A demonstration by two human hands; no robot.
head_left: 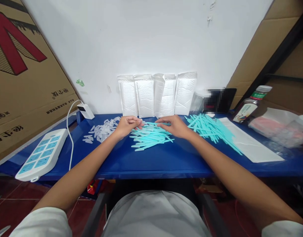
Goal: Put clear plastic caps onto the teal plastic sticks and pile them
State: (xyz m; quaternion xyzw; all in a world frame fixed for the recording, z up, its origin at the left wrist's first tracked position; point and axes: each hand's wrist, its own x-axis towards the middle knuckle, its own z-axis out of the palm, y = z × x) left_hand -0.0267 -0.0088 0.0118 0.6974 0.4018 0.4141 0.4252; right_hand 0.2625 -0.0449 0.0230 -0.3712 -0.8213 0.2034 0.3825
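Note:
My left hand is closed in a pinch above the left edge of the middle pile of turquoise sticks. Its fingertips meet at one end of a slim turquoise plastic stick, shaped like an eyebrow razor; a small clear cap may be between them, too small to make out. My right hand grips the other end of that stick between thumb and fingers. Beside my left hand lies a heap of small translucent caps. To the right of my right hand spreads a second pile of turquoise sticks.
Several white padded mailers lean against the wall. A power strip and a white adapter are at left. At right lie a white sheet, a bottle and a plastic-wrapped pink bundle. Cardboard stands at left.

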